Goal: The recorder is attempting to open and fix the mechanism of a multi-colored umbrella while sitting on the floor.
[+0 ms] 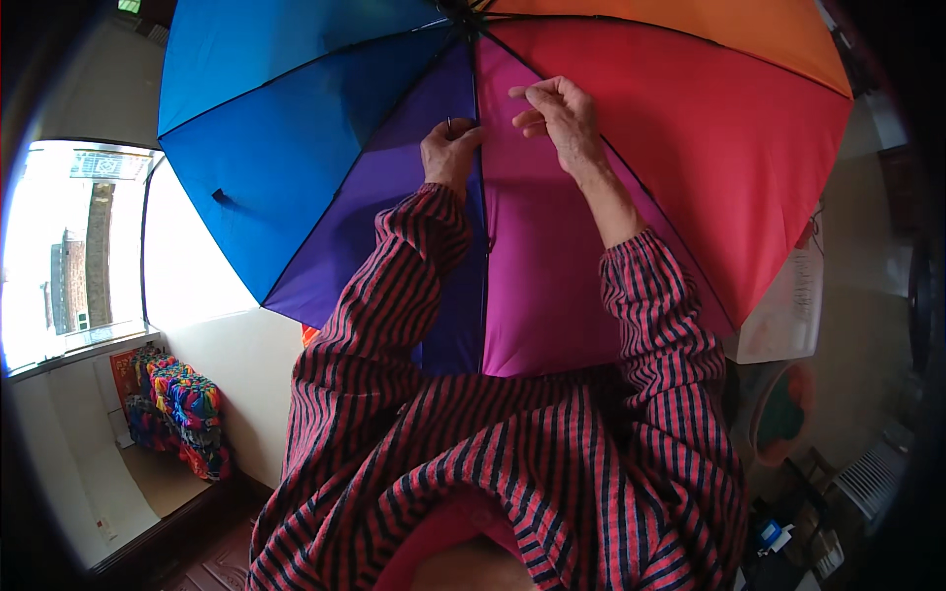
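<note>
An opened umbrella with rainbow-coloured panels spreads in front of me, its ribbed inner side facing me. My left hand is closed in front of the purple panel, beside a dark rib, with the thumb tip at that rib. A small dark thin piece shows at its fingertips, too small to name. To the right, my right hand is raised before the pink panel, fingers bent but apart. Nothing shows between them. The ribs meet at a black hub at the top edge.
A bright window is at the left. Below it, a multicoloured woven bundle rests by the white wall. On the right are a hanging white sheet, a round red-and-green item and a slatted grey thing.
</note>
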A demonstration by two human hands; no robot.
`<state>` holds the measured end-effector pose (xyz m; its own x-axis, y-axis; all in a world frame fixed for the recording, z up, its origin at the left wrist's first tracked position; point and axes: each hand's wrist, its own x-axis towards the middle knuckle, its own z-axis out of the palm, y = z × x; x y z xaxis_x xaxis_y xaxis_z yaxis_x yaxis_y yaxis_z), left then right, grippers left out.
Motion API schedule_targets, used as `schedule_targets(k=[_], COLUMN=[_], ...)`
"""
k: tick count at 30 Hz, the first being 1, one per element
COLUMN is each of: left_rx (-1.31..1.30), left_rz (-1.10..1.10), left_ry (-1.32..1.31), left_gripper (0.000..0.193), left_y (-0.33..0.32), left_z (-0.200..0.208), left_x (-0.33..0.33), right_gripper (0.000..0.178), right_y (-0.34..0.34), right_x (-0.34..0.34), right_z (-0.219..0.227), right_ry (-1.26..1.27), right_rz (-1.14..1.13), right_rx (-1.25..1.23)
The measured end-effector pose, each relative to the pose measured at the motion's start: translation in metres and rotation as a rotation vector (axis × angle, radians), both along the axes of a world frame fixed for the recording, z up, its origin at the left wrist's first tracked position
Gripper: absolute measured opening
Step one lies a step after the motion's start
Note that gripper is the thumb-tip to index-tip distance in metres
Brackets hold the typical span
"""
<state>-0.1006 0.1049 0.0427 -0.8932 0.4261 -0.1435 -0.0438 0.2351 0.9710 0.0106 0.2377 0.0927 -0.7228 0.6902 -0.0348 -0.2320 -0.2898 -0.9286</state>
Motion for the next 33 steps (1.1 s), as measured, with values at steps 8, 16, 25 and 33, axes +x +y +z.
schedule_targets(k=[8, 16, 25, 33], left_rx=[-0.255, -0.205, -0.268, -0.163], left_rz=[-0.034, -0.011, 0.001, 0.019], left_ry=[0.369, 0.382, 0.316, 0.42], left_gripper=[0.032, 0.029, 0.029, 0.03], left_y=[0.003, -0.002, -0.006, -0.002], left_z=[0.011, 0.013, 0.018, 0.0], left_x=[0.015, 0.015, 0.014, 0.007], right_gripper=[0.011, 0.007, 0.007, 0.011], right_y=[-0.008, -0.003, 0.01, -0.001], right_x=[-0.025, -0.01, 0.001, -0.019], right_z=[-0.022, -0.009, -0.021, -0.028], right_ry=[0.161, 0.13, 0.151, -0.008], right_rz=[0.114, -0.013, -0.028, -0.087], right_rx=[-0.164, -0.234, -0.145, 0.494])
